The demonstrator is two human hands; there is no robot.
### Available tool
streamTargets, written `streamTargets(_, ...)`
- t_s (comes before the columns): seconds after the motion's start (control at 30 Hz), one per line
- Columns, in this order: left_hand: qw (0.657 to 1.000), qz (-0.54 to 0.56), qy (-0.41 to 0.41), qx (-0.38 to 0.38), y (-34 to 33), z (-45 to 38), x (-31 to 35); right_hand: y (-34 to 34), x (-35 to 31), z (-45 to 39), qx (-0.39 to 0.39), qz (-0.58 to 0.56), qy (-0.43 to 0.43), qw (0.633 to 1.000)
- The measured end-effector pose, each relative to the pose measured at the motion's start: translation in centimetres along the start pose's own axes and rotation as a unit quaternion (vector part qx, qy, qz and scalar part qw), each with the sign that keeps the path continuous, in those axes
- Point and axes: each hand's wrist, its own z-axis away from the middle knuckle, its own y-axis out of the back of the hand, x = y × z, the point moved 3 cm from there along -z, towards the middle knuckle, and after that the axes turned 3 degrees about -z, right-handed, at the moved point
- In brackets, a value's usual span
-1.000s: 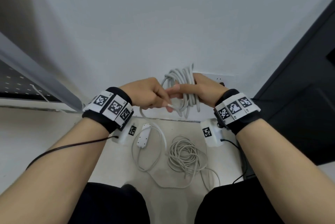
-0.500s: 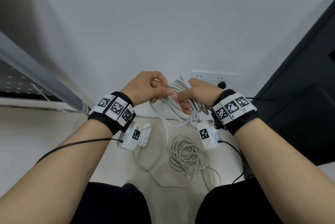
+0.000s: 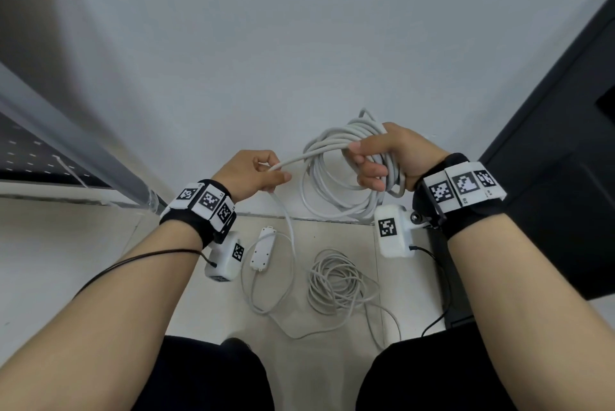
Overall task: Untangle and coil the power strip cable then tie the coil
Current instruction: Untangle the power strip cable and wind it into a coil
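Observation:
My right hand (image 3: 392,157) grips a coil of white cable (image 3: 336,191) with several loops hanging below its fingers. My left hand (image 3: 253,174) pinches the free strand of that cable (image 3: 293,161), which runs from the coil to the left and then drops to the floor. The strand leads down to the white power strip (image 3: 263,249) lying on the pale floor between my arms. A second loose bundle of grey cable (image 3: 336,280) lies on the floor to the right of the strip.
A white wall (image 3: 299,44) rises straight ahead. A dark cabinet (image 3: 565,144) stands at the right, a metal rail and perforated panel (image 3: 50,131) at the left. Both wrists wear marker bands with white sensor boxes and thin black leads. My knees are at the bottom edge.
My hands have drawn apart: the left has slid out along the strand to the left, the right has lifted the coil up and right, so the loops now hang open.

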Motion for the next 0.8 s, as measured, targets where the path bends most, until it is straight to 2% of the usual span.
streamTargets(0.1,0.998,0.017,0.055,-0.038,0.1,-0.1,-2.2,0.2,-0.3,0.4,0.012,-0.007,0.012,1.0)
streamTargets(0.3,0.981,0.009,0.186,-0.055,1.3,0.0,-7.2,0.9,-0.9,1.0,0.028,-0.003,0.038,0.999)
streamTargets(0.5,0.949,-0.037,0.305,-0.075,1.6,1.8,-10.7,0.2,-0.7,0.7,0.028,0.021,0.03,0.999)
streamTargets(0.6,0.922,-0.056,0.369,-0.106,1.2,2.4,-11.5,0.0,-0.5,0.6,0.03,0.027,0.027,0.999)
streamTargets(0.73,0.896,-0.082,0.403,-0.169,1.1,2.6,-12.9,0.2,-0.4,0.8,0.03,0.033,0.026,0.999)
streamTargets(0.8,0.89,-0.096,0.409,-0.175,1.1,2.6,-13.4,0.2,-0.5,0.8,0.031,0.036,0.029,0.998)
